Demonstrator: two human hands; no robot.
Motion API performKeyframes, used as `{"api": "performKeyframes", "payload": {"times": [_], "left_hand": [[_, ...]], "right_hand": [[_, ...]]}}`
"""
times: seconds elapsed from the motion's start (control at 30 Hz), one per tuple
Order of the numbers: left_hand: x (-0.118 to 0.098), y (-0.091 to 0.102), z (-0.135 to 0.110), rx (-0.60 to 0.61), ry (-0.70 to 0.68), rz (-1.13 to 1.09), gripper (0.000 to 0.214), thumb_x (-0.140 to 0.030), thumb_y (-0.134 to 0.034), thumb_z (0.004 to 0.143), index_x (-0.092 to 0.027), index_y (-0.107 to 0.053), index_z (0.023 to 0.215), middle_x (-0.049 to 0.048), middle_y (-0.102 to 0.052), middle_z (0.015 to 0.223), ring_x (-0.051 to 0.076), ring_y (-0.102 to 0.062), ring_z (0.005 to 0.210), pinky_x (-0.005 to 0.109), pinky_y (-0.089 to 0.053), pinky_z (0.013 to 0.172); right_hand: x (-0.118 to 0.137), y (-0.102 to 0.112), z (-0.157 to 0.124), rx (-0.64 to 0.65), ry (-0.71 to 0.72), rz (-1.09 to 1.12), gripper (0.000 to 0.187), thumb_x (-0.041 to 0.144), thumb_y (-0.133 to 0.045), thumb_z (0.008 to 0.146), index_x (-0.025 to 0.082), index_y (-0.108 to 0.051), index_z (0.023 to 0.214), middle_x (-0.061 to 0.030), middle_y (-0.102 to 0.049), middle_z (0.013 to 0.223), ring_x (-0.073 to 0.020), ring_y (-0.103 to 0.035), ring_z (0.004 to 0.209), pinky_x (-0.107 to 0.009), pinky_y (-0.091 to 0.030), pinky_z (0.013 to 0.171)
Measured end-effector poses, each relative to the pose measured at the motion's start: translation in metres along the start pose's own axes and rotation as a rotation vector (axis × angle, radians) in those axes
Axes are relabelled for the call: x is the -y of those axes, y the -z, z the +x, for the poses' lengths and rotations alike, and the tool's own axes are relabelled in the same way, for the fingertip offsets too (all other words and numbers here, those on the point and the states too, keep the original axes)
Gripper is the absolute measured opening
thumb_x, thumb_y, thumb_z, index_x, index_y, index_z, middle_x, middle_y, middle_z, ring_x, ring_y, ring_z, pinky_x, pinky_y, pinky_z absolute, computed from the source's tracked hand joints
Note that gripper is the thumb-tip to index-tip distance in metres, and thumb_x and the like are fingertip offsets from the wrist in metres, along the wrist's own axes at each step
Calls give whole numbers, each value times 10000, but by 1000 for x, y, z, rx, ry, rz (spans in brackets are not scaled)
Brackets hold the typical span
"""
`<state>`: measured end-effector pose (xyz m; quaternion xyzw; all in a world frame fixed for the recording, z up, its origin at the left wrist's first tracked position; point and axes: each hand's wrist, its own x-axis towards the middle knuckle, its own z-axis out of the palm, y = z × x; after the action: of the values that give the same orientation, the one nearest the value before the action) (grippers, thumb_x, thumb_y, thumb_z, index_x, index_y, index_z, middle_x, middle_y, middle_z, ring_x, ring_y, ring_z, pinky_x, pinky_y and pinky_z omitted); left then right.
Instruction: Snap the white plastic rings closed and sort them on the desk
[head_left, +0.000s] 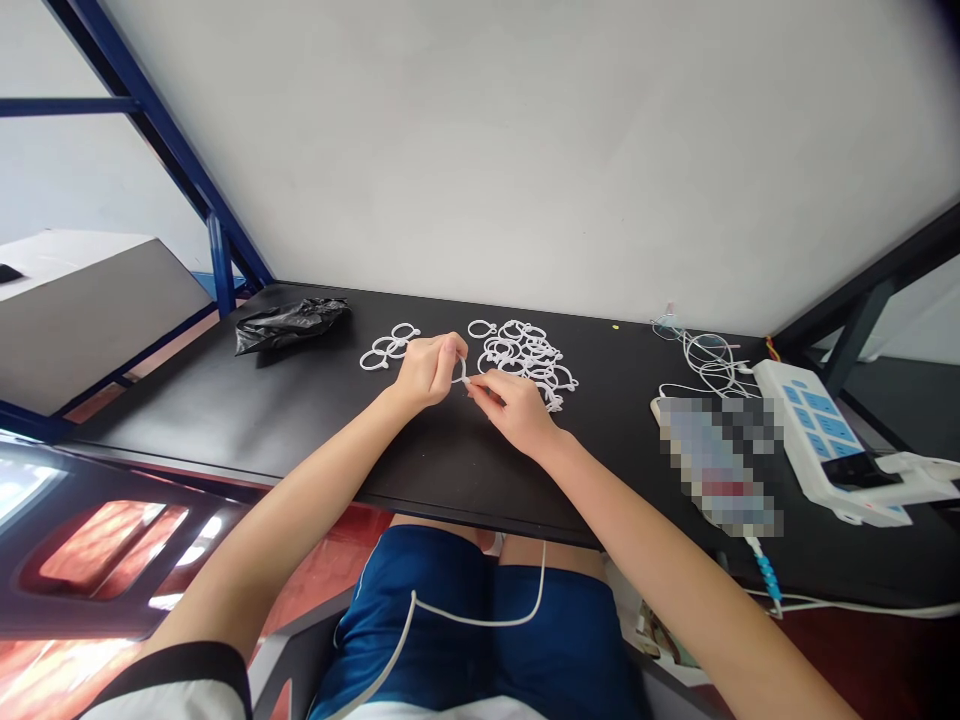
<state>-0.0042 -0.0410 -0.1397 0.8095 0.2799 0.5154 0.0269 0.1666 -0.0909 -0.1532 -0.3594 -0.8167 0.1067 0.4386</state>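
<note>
Both my hands meet over the middle of a black table [225, 410]. My left hand [429, 368] is closed, its fingers pinching one side of a small white plastic ring [461, 375]. My right hand [514, 405] is closed too, pinching the same ring from the right. Just behind my right hand lies a big heap of white rings [529, 357]. A smaller group of white rings [388, 347] lies behind my left hand.
A crumpled black plastic bag [289, 323] lies at the back left. On the right are a blurred-out flat object [716, 460], coiled white cables [709, 355] and a white power strip [825, 440]. A blue metal frame [217, 250] stands at the left.
</note>
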Motion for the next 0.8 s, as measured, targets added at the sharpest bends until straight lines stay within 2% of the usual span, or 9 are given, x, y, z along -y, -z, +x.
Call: {"api": "performKeyframes", "payload": {"times": [0.07, 0.17, 0.23, 0.3, 0.37, 0.47, 0.57, 0.8], "left_hand": [[0, 3, 4, 99, 66, 91, 494, -354, -185, 1026, -174, -525, 716, 2, -500, 526, 109, -437, 450, 255, -319, 502], [6, 9, 11, 260, 250, 361, 492, -442, -265, 1007, -184, -498, 659, 15, -529, 531, 137, -461, 476, 278, -309, 552], [14, 12, 14, 298, 321, 494, 488, -492, -327, 989, -186, -502, 651, 23, -548, 528, 171, -510, 537, 307, -356, 652], [23, 12, 13, 316, 321, 576, 492, -492, -330, 988, -183, -515, 654, 50, -589, 579, 218, -566, 668, 360, -377, 770], [31, 8, 10, 363, 319, 626, 504, -443, -291, 1003, -177, -526, 646, 80, -618, 630, 250, -575, 757, 395, -372, 811], [36, -2, 3, 445, 263, 672, 490, -407, -285, 1007, -164, -562, 684, 109, -646, 706, 267, -564, 812, 411, -372, 828], [38, -8, -1, 444, 217, 741, 446, -393, -292, 1005, -149, -601, 794, 134, -655, 820, 285, -557, 873, 416, -373, 837], [43, -5, -4, 507, 250, 804, 305, -354, -383, 976, -130, -582, 915, 167, -624, 935, 326, -548, 928, 427, -390, 818]], "right_hand": [[-1, 1, 1, -1, -48, 0, 162, 258, -520, 949, 190, -664, 919, -21, -685, 761, -115, -564, 559, -261, -468, 592], [-3, 6, 3, -35, -160, 31, 128, 263, -545, 919, 201, -637, 984, -19, -703, 827, -99, -548, 513, -261, -475, 585], [-3, 9, 4, -58, -234, 59, 143, 277, -556, 904, 203, -616, 1011, -21, -712, 850, -94, -547, 489, -264, -485, 583], [-4, 10, 5, -70, -271, 70, 153, 286, -556, 896, 204, -607, 1015, -23, -714, 851, -94, -551, 478, -268, -491, 583], [-4, 10, 5, -74, -275, 70, 149, 282, -547, 894, 204, -605, 1007, -27, -714, 853, -96, -559, 480, -270, -494, 584], [-5, 9, 4, -64, -264, 54, 122, 255, -528, 885, 206, -603, 969, -26, -707, 846, -100, -568, 491, -266, -493, 578], [-5, 8, 4, -34, -259, 33, 100, 228, -517, 871, 208, -600, 923, -22, -702, 846, -97, -559, 489, -260, -483, 566], [-4, 8, 4, -22, -258, 26, 107, 223, -519, 862, 205, -606, 923, -16, -699, 829, -92, -550, 477, -258, -477, 564]]}}
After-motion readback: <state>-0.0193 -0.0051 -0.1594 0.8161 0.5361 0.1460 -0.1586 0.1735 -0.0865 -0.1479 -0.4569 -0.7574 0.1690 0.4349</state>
